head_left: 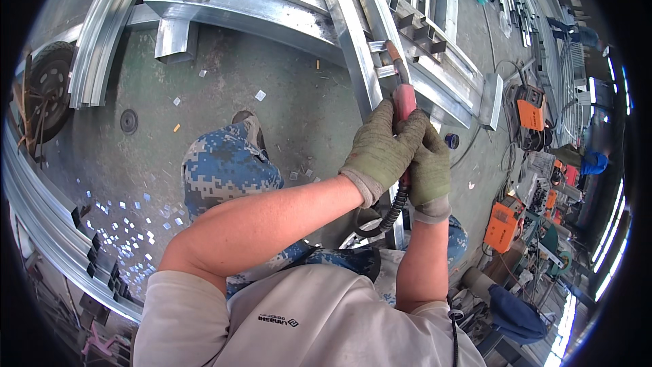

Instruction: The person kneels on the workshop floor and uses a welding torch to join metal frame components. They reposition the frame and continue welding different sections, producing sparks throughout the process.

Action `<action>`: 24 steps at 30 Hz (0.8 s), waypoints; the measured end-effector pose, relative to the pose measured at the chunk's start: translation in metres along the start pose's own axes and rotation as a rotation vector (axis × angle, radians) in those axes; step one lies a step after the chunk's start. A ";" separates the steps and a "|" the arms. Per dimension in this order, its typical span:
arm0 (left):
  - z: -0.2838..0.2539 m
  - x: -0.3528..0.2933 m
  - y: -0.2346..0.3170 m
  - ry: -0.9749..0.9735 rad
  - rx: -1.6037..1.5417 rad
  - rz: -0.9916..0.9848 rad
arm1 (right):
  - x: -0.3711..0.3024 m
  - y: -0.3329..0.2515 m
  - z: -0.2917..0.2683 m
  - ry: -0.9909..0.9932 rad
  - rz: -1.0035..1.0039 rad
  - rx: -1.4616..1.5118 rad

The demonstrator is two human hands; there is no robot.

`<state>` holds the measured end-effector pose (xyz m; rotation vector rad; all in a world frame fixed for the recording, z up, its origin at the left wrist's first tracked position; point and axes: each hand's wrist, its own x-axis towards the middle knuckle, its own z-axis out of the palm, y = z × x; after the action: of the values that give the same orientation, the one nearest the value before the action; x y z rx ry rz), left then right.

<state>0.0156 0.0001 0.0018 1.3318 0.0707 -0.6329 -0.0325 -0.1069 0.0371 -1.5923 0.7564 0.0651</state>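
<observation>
Both of my hands wear green work gloves with grey cuffs. My left hand [382,146] is closed on the red handle of a welding torch [405,98]. My right hand [432,166] wraps the lower part of the same handle, pressed against the left. The torch's curved neck ends in a copper-coloured nozzle [392,49] pointing away from me. It lies over a silver metal frame [358,47] of long square tubes, close to a short crosspiece [377,47]; whether it touches cannot be told. A black ribbed cable [396,209] runs down from beneath my hands.
Thick metal tubes [238,10] cross the far side; more tubes [58,231] are stacked at left near a wheel [51,92]. Orange machines [530,112] stand at right with cables on the floor. Small metal pieces [129,245] litter the lower left. A person in blue [592,163] is far right.
</observation>
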 end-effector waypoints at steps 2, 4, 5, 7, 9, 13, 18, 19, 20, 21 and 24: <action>0.000 -0.001 0.000 0.002 0.002 0.007 | 0.001 0.003 0.000 0.007 -0.021 -0.010; -0.001 0.000 0.000 0.005 0.006 0.012 | 0.002 0.004 0.000 0.007 -0.035 -0.014; -0.001 0.000 0.000 0.006 0.008 0.013 | 0.002 0.005 0.000 0.007 -0.042 -0.015; -0.002 0.001 0.001 0.001 0.019 0.007 | 0.002 0.005 0.000 0.008 -0.011 0.014; -0.002 0.001 0.002 -0.009 0.035 -0.010 | 0.002 0.004 0.000 0.009 0.013 0.022; -0.002 0.001 0.003 -0.012 0.032 -0.019 | 0.002 0.004 -0.005 -0.010 0.038 -0.011; -0.002 -0.006 0.005 -0.022 0.019 -0.018 | -0.003 0.003 -0.006 -0.026 -0.007 -0.022; -0.002 -0.006 0.005 -0.019 0.020 -0.014 | -0.004 0.006 -0.006 -0.020 -0.002 -0.004; -0.002 -0.006 0.005 -0.016 0.021 -0.009 | -0.004 0.007 -0.007 -0.014 0.003 0.014; -0.001 -0.006 0.006 -0.014 0.023 -0.005 | -0.003 0.008 -0.007 -0.015 -0.009 0.005; -0.002 -0.006 0.008 -0.026 0.010 -0.032 | 0.000 0.009 -0.008 -0.011 -0.018 -0.025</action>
<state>0.0156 0.0051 0.0108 1.3343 0.0673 -0.6780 -0.0397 -0.1137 0.0311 -1.6216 0.7347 0.0703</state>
